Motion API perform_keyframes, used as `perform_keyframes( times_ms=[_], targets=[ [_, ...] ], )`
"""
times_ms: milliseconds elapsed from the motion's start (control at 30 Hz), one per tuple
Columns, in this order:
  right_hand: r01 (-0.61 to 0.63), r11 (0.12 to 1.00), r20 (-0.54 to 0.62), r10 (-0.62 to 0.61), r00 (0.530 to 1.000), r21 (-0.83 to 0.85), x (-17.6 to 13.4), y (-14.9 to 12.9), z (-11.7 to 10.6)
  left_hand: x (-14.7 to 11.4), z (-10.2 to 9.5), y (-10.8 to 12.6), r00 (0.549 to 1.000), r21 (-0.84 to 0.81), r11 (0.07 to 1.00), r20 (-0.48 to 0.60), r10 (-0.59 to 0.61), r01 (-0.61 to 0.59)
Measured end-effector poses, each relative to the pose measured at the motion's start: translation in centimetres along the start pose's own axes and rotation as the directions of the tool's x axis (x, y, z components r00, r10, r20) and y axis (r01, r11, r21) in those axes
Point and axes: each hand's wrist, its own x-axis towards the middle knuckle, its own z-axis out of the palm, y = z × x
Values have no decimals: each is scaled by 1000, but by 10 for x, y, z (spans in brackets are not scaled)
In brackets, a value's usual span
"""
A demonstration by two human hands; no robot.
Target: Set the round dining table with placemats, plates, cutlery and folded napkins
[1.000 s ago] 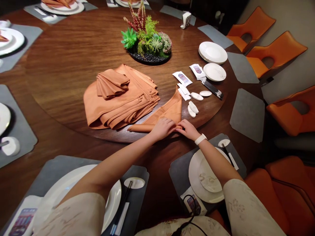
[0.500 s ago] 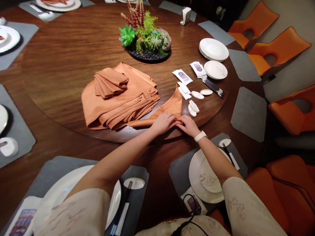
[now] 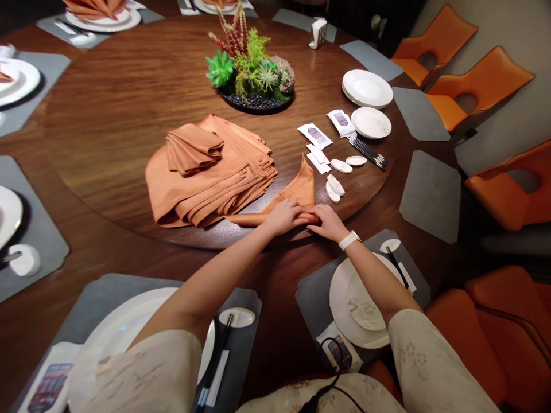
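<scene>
An orange cloth napkin (image 3: 298, 190) lies partly rolled along its near edge, close to the rim of the round wooden turntable (image 3: 129, 74). My left hand (image 3: 284, 216) has its fingers closed on the rolled edge. Beside it, my right hand (image 3: 328, 222) pinches the right end of the same roll; a white band circles that wrist. The napkin's far part still lies flat and tapers to a point. To the left lies a stack of orange napkins (image 3: 202, 198), with a pleated folded napkin (image 3: 193, 148) on top. The fingertips under the roll are partly hidden.
White plates (image 3: 368, 87), small plates (image 3: 371, 123), wrapped packets (image 3: 315, 135), chopsticks (image 3: 368, 152) and white rests (image 3: 333, 186) lie at the right. A plant arrangement (image 3: 256, 80) stands behind. Set placemats (image 3: 245, 338) line the near edge; orange chairs (image 3: 482, 89) stand right.
The near edge of the napkin is rolled slightly further, with both hands still on it. The whole view has shifted a little.
</scene>
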Motion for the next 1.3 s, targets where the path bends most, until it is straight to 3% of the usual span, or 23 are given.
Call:
perform_keyframes(
  times_ms=[333, 600, 733, 867, 967, 1100, 1300],
  targets=[
    [-39, 998, 189, 31, 982, 39, -1, 3, 3, -34, 0, 23, 999, 81, 997, -39, 18, -15],
    [-64, 997, -6, 64, 998, -49, -10, -13, 3, -12, -6, 7, 999, 86, 996, -47, 8, -4],
    [-66, 997, 27, 65, 998, 33, 0, 5, 4, -10, -6, 9, 993, 85, 996, -114, 6, 4],
    [-98, 993, 57, 94, 994, 63, 14, 23, 2, -8, -8, 7, 995, 116, 993, -94, 44, -33],
    [-123, 992, 7, 123, 992, 15, 21, 23, 0, 1, -13, -2, 998, 102, 995, -66, 23, -16],
    [-48, 999, -77, 46, 996, -24, 24, 15, -1, 17, -17, -13, 998, 88, 995, -57, -39, 44],
    [-42, 999, -31, 43, 999, 16, 31, 23, -4, 18, -16, -4, 994, 106, 992, -100, -54, 65]
  ],
)
